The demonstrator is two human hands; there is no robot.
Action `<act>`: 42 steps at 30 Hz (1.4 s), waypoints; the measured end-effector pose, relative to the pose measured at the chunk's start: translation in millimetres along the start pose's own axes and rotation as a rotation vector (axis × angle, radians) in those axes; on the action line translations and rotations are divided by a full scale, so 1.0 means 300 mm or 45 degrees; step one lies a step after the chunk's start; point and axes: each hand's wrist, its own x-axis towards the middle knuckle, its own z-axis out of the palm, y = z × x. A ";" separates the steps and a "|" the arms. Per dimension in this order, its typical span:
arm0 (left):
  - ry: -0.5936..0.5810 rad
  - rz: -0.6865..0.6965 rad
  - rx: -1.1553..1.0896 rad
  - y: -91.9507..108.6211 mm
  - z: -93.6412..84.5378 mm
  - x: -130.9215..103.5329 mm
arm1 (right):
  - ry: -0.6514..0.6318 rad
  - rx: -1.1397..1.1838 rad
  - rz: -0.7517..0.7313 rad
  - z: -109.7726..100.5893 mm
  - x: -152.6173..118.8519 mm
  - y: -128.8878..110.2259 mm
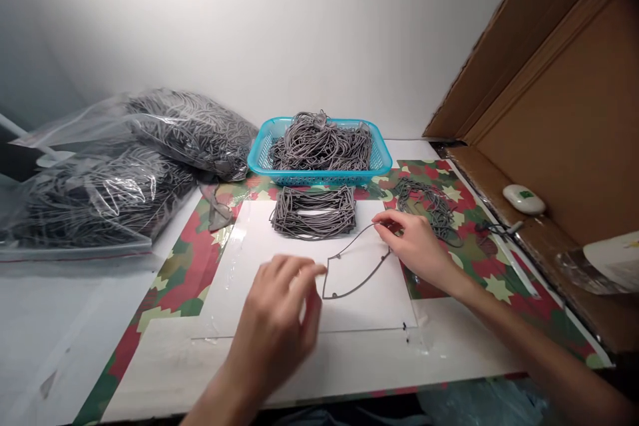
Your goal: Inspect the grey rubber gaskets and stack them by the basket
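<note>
Left grip (279, 299) is arching by the left edge of a thin gray frame (334, 296), whether grasping I cannot tell; right grip (412, 239) is pinching the frame's right end over the white sheet (239, 279).

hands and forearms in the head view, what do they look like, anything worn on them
The left hand and right hand are both ungloved, with slim fingers. No sleeve covers the visible parts of the left forearm or right forearm, and no ring, watch or bracelet shows. The left hand is slightly blurred.
</note>
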 end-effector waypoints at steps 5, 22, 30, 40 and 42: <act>-0.339 -0.095 0.343 -0.030 0.067 0.053 | -0.050 0.373 0.226 0.010 0.005 0.010; -0.416 -0.279 -0.134 -0.051 0.135 0.079 | 0.002 0.413 0.229 0.013 -0.009 0.054; -0.388 -0.447 -0.284 -0.209 0.016 0.109 | 0.132 0.162 0.180 0.017 0.013 0.027; -0.704 -0.828 0.164 -0.296 0.038 0.317 | -0.156 0.172 0.498 0.086 0.227 -0.088; -0.732 -0.841 0.212 -0.286 0.070 0.335 | -0.223 0.139 0.519 0.108 0.243 -0.111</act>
